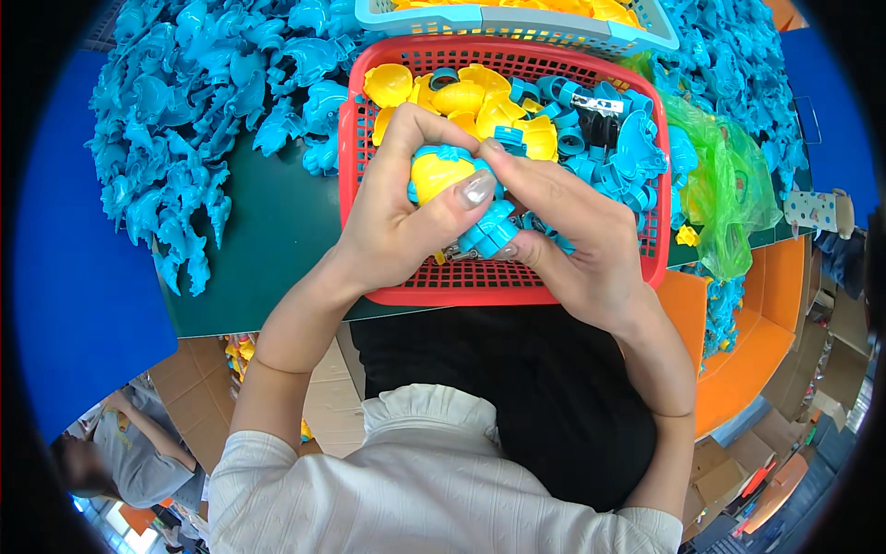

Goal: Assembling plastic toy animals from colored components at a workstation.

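Both hands meet over a red plastic basket and grip a small blue-and-yellow plastic toy figure. My left hand wraps round its yellow rounded part, the thumb pressed across it. With bent fingers, my right hand holds the blue lower part of the same toy, thumb below and fingertips above. Yellow shell-shaped parts lie in the basket beyond my hands. Blue ring-shaped parts fill its right side, with a black-and-silver piece among them. My palms and fingers hide some of the toy.
Blue plastic parts are heaped on the green table at left and far right. Behind the basket stands a grey-blue basket of yellow parts. A green plastic bag lies at right, above an orange container. Another person is at lower left.
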Motion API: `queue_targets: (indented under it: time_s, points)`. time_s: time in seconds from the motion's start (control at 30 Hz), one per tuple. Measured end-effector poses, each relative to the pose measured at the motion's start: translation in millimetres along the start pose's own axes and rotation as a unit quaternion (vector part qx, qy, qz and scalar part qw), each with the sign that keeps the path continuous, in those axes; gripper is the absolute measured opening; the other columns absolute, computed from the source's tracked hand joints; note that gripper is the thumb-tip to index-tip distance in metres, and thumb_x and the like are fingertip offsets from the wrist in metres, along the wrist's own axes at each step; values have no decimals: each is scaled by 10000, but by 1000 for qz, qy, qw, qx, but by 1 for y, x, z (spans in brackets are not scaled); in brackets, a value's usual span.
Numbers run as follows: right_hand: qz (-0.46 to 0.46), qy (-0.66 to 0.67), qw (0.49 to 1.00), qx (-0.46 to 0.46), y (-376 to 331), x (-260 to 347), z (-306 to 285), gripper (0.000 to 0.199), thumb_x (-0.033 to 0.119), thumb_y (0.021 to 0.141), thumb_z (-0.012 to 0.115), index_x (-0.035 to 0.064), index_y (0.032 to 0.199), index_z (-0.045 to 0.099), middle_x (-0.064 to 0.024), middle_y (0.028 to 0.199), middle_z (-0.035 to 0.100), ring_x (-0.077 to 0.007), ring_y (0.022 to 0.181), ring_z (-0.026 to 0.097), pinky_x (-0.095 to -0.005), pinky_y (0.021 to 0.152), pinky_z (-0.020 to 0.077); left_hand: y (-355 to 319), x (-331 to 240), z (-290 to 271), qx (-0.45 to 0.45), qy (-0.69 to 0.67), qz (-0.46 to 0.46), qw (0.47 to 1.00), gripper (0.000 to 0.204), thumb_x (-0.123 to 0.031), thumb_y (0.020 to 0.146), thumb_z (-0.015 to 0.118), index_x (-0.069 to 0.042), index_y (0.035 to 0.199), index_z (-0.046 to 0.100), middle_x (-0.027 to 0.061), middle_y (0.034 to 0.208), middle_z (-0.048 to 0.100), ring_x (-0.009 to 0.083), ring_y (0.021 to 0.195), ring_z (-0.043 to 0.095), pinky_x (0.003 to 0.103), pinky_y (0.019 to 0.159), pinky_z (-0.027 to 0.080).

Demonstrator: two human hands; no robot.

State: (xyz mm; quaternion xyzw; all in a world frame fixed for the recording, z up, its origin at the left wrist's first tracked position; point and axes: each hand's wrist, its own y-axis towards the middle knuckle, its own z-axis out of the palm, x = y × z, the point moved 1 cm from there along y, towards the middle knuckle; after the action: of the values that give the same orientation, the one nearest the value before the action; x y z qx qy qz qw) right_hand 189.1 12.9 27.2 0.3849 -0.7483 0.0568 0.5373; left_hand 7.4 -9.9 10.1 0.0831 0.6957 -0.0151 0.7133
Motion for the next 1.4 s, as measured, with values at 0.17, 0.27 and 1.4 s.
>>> queue_targets:
  time_s: [0.17, 0.27, 1.4]
  points:
    - [13, -8, 1000, 10, -1, 3, -1, 547, 19, 742, 666, 6, 1263, 501, -173, 1191, 565, -283, 1065, 572, -328, 862, 465, 1, 0, 0, 7, 26, -10, 1000, 326, -250, 837, 592, -24, 1019, 446, 62, 908, 514, 88, 810, 510, 226, 695, 427]
    - [3, -13, 1000, -14, -2, 2, 2, 529, 12, 736, 654, -2, 1245, 513, -162, 1129, 588, -254, 970, 602, -306, 816, 476, 1, -1, -1, 23, 29, -12, 999, 308, -251, 851, 567, -22, 1020, 451, 60, 907, 516, 90, 813, 509, 229, 703, 424]
    - [-18, -91, 990, -111, 3, -1, 23, 871, 302, 610, 815, -18, 1313, 412, -172, 1190, 529, -240, 976, 567, -310, 813, 463, 11, 12, 3, -49, 49, 117, 991, 439, -339, 941, 473, -23, 1210, 329, 102, 972, 485, 87, 759, 504, 210, 619, 416]
